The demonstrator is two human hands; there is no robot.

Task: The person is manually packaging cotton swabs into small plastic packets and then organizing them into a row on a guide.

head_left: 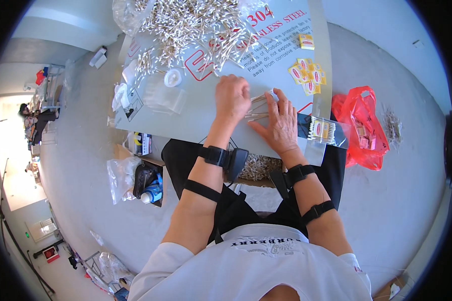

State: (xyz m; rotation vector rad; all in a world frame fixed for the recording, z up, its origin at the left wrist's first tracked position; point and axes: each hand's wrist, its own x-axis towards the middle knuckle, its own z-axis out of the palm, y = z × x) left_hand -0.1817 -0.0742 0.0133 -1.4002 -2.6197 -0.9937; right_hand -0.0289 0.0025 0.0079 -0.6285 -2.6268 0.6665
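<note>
Both my hands are at the near part of a metal-sheet-covered table point(206, 120). My left hand point(232, 99) is closed with its fingers curled in; whatever it holds is hidden. Flat on the table, with fingers stretched out and thumb apart, lies my right hand point(280, 123). A few cotton swabs point(256, 110) lie between the two hands, reaching the right hand's thumb and index finger. A large loose heap of cotton swabs point(191, 32) covers the far side. To the right of my right hand, a clear packet of swabs with a yellow card point(321, 130) rests at the table edge.
Yellow cards point(307, 75) lie at the right, clear plastic bags point(165, 99) and a round white container point(173, 78) at the left. A red plastic bag point(359, 130) hangs beside the table. Below the edge sits a box of swabs point(260, 168); a blue bottle point(153, 190) stands lower left.
</note>
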